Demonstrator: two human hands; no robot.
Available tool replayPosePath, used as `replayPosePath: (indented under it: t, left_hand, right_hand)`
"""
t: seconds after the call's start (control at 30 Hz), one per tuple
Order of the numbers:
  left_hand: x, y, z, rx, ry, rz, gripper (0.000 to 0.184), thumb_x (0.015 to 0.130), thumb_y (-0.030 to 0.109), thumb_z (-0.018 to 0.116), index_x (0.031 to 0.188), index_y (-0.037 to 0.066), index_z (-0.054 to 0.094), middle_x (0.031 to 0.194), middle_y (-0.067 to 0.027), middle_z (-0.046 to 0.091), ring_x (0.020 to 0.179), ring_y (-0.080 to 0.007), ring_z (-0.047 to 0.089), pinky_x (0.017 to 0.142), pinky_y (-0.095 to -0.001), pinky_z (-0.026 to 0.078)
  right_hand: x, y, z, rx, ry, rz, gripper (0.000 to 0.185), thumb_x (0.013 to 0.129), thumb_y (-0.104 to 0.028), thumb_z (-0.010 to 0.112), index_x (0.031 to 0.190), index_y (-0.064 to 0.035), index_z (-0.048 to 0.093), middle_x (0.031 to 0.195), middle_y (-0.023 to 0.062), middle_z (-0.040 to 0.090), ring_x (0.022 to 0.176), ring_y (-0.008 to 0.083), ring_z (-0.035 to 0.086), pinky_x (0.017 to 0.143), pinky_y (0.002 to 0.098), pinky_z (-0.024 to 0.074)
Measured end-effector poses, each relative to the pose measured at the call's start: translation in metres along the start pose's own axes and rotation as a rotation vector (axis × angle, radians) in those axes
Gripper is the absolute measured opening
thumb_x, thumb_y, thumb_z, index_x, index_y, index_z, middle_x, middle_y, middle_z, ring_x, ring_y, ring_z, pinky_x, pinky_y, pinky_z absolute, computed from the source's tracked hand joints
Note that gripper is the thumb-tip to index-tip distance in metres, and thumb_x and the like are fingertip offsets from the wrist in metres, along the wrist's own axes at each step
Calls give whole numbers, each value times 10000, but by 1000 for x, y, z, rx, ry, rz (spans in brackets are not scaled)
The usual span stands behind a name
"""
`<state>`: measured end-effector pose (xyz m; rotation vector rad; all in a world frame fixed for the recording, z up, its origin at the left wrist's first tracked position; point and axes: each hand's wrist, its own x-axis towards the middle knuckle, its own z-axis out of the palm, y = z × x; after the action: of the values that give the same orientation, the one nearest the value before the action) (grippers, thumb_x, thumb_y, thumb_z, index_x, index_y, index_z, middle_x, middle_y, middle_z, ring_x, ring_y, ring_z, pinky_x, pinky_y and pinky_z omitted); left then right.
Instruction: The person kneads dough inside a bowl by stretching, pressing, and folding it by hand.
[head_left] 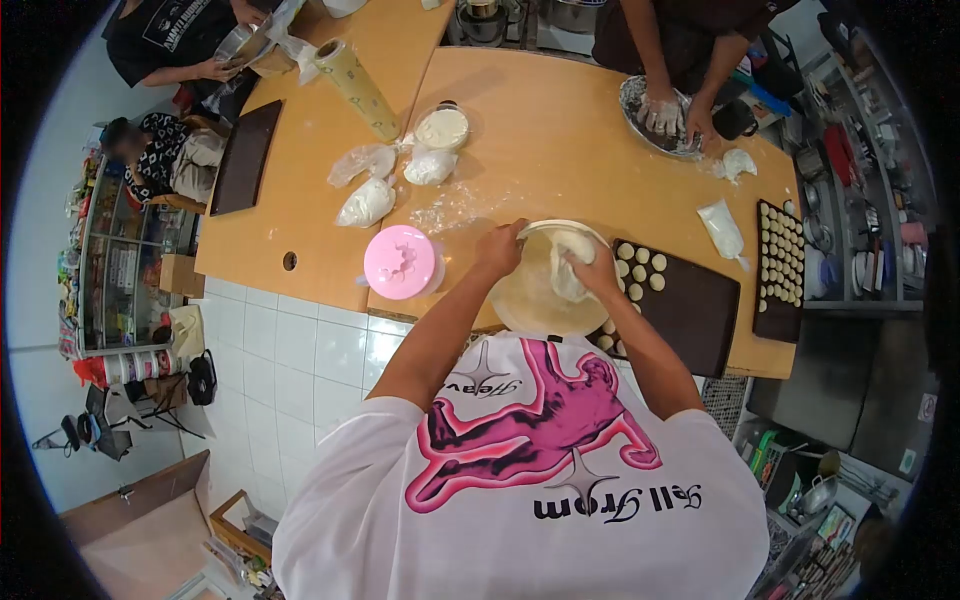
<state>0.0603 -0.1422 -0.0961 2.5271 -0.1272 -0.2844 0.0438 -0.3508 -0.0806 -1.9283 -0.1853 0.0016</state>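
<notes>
A large round bowl [520,290] with a pale rim stands at the near edge of the table, close to my body. My left hand [500,248] is closed on its far left rim. Inside the bowl, my right hand [596,272] grips a soft, whitish lump of dough [571,262], which hangs against the inner right side. My right fingers are partly hidden by the dough. Just right of the bowl lies a dark baking tray [690,305] with several small round dough pieces [640,272] on its left part.
A pink-lidded container [403,262] stands left of the bowl. Beyond it are flour bags [367,202], a bowl of white powder [441,128] and a plastic-wrap roll [357,90]. Across the table, a co-worker's hands [672,115] work in a floury bowl. A filled tray [780,258] lies far right.
</notes>
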Motion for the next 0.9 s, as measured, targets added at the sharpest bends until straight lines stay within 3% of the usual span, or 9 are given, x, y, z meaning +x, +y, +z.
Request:
replayPosePath:
  t: [0.07, 0.17, 0.3, 0.37, 0.47, 0.57, 0.67, 0.8, 0.9]
  left_hand:
    - [-2, 1, -2, -15, 36, 25, 296, 839, 182, 580, 1133, 160, 552, 888, -177, 645, 834, -359, 621, 702, -464, 483]
    - [-4, 0, 1, -40, 84, 35, 275, 834, 194, 581, 1105, 154, 560, 862, -173, 646, 818, -356, 625, 682, -464, 482]
    - [-1, -4, 1, -18, 52, 57, 276, 815, 210, 595, 1085, 164, 566, 857, -159, 648, 813, -354, 630, 668, -464, 488]
    - [-4, -1, -2, -5, 29, 33, 307, 811, 186, 599, 1116, 188, 558, 900, -141, 648, 839, -345, 633, 682, -469, 501]
    - [-5, -4, 3, -9, 79, 52, 299, 815, 193, 587, 1113, 188, 559, 893, -143, 647, 833, -347, 634, 680, -468, 501]
    - [-6, 1, -1, 13, 65, 54, 301, 821, 192, 575, 1121, 187, 558, 895, -143, 648, 829, -348, 635, 684, -464, 503]
    - [-8, 1, -1, 9, 96, 58, 306, 823, 189, 568, 1129, 183, 554, 891, -143, 648, 821, -350, 635, 683, -462, 504]
    - [-4, 0, 0, 17, 66, 42, 317, 826, 181, 578, 1142, 179, 550, 908, -146, 647, 836, -352, 629, 702, -459, 497]
    - [-8, -2, 0, -25, 96, 44, 331, 829, 181, 596, 1156, 184, 544, 921, -152, 641, 860, -353, 617, 724, -448, 485]
  right_hand:
    - [-4, -9, -15, 34, -154, 222, 549, 770, -363, 718, 1138, 16, 567, 991, 147, 647, 1002, 248, 588, 894, 413, 431]
    - [-13, -3, -34, -305, -443, -225, 565, 780, -423, 692, 1168, -32, 567, 1179, 203, 564, 1203, 307, 446, 1040, 423, 302]
    - [-11, -40, -47, -766, -669, -117, 596, 742, -441, 712, 1175, -59, 569, 1256, 214, 504, 1206, 355, 435, 1052, 442, 297]
    - [-5, -47, -43, -712, -720, 2, 647, 711, -433, 738, 1210, -70, 544, 1303, 208, 467, 1224, 365, 415, 1056, 451, 290]
    - [-15, -18, -6, -632, -299, -394, 690, 636, -319, 793, 1211, -55, 518, 1254, 165, 491, 1136, 354, 469, 935, 441, 389]
    - [-13, -4, 32, -654, -173, -254, 712, 607, -277, 794, 1231, -80, 513, 1225, 149, 501, 1133, 352, 470, 923, 436, 399]
    - [-9, -13, 39, -736, -296, -151, 724, 594, -253, 791, 1246, -107, 511, 1230, 146, 495, 1148, 365, 456, 926, 445, 397]
    - [1, 44, 38, -548, -144, -241, 556, 670, -200, 753, 1180, -78, 569, 1048, 163, 614, 998, 311, 577, 860, 395, 455]
    - [20, 63, 28, -187, 9, 148, 480, 725, -182, 733, 1150, -22, 576, 977, 143, 649, 941, 222, 610, 841, 327, 466]
